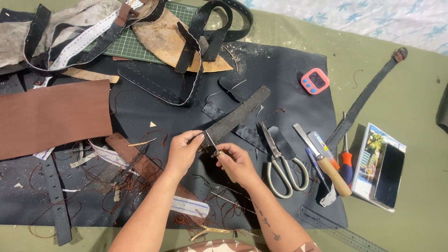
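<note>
the olive-green table [415,93] carried a black leather mat [289,88], a green cutting mat [126,46], a metal ruler [340,231], a booklet [373,144] and a dark strap [364,100].

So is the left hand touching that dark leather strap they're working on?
Touching. The head view shows the left hand pinching the near end of the dark strap with its fingertips, no gap visible, while the right hand holds a thin metal tool against it.

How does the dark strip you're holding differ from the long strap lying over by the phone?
The dark strip is wide, rough-surfaced and square-ended, pinched at its near end by the left hand; the right hand holds a small tool against it. The long strap is narrower, longer, untouched on the green table, with a round fitting at its far end. Both lie diagonally.
</note>
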